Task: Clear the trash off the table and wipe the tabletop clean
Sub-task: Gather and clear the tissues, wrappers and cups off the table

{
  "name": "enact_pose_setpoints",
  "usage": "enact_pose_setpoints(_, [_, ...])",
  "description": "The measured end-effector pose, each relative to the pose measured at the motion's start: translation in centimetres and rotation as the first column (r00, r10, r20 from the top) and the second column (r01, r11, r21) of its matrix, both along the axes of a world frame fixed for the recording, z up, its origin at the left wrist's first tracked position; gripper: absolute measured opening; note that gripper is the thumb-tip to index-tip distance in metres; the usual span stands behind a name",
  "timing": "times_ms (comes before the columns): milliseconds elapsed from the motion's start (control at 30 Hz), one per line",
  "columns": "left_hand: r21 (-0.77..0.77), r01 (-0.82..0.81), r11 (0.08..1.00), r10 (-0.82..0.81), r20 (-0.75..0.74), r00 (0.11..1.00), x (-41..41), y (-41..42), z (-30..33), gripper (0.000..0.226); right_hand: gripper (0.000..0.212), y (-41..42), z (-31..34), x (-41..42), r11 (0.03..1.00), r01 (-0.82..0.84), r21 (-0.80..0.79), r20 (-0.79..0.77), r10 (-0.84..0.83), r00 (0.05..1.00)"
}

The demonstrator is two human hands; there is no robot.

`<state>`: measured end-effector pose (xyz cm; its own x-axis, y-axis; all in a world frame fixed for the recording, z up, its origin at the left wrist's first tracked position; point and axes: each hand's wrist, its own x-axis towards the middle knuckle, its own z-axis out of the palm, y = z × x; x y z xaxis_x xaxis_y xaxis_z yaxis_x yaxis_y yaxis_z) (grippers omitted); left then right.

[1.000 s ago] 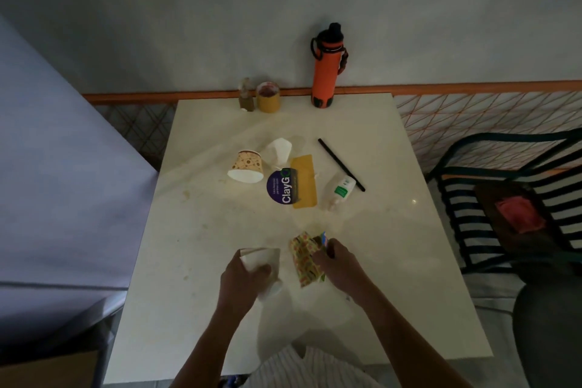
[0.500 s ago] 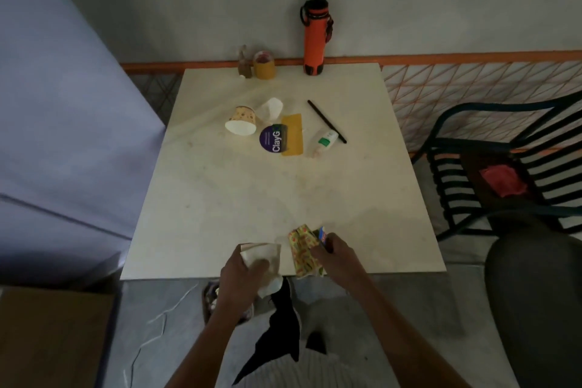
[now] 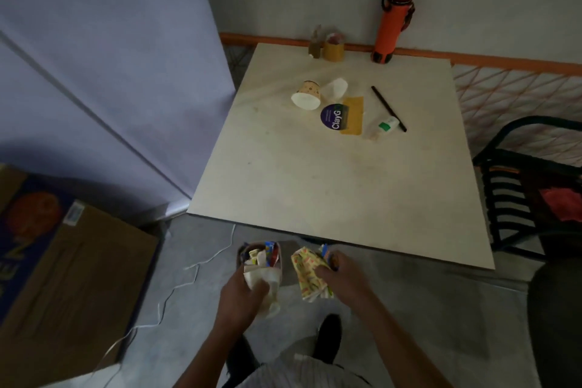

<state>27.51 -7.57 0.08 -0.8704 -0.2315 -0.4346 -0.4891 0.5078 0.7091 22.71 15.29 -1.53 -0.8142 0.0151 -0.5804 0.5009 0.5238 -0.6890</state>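
My left hand (image 3: pixel 244 294) grips a crumpled white paper (image 3: pixel 262 279) above a small trash bin (image 3: pixel 261 257) on the floor. My right hand (image 3: pixel 338 277) pinches a yellow printed wrapper (image 3: pixel 307 272), off the table (image 3: pixel 315 173). Cups, sticker, straw lie far side.
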Motion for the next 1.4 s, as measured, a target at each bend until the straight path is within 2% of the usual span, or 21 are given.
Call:
enact_pose_setpoints(133, [0.048,-0.047,0.998,0.046,0.022,0.999,2.3,-4.3,-0.4,0.014,0.018,-4.1,-0.4,1.3,1.000,-0.006,-0.007,0.045,0.007,0.999])
enact_pose_setpoints(333, [0.035,-0.038,0.999,0.037,0.030,0.999,3.7,-11.7,-1.4,0.020,0.017,-10.9,-1.3,3.7,0.999,0.008,0.034,0.084,-0.011,0.996])
enact_pose_setpoints(467, [0.015,0.018,1.000,-0.019,0.070,0.997,3.7,-15.8,-2.8,0.020,0.032,-15.0,-2.7,5.6,0.998,0.049,0.050,0.143,-0.056,0.988])
enact_pose_setpoints(600, [-0.015,0.083,0.996,-0.081,0.119,0.990,3.5,-18.6,-4.0,0.019,0.011,-18.1,-3.2,7.0,0.996,0.074,0.053,0.177,-0.083,0.981])
enact_pose_setpoints(667, [-0.026,0.112,0.993,-0.107,0.151,0.983,3.2,-19.6,-4.7,0.020,0.024,-19.3,-3.8,7.5,0.995,0.074,0.059,0.196,-0.085,0.977])
enact_pose_setpoints(933, [-0.035,0.160,0.987,-0.146,0.256,0.956,2.1,-20.3,-6.7,0.025,0.046,-20.1,-6.2,7.8,0.990,0.062,0.126,0.274,-0.094,0.957])
enact_pose_setpoints(1067, [-0.050,0.183,0.982,-0.162,0.285,0.945,1.2,-20.6,-7.9,0.026,0.044,-20.4,-7.6,7.7,0.987,0.092,0.129,0.296,-0.127,0.947])
enact_pose_setpoints(1200, [-0.069,0.185,0.980,-0.153,0.331,0.931,0.7,-20.0,-9.7,0.029,0.050,-20.1,-9.6,7.9,0.983,0.108,0.147,0.319,-0.150,0.936])
enact_pose_setpoints(1400, [-0.095,0.203,0.975,-0.158,0.349,0.924,-1.6,-18.3,-15.8,0.030,0.057,-19.4,-15.0,5.7,0.988,0.121,0.096,0.319,-0.146,0.936])
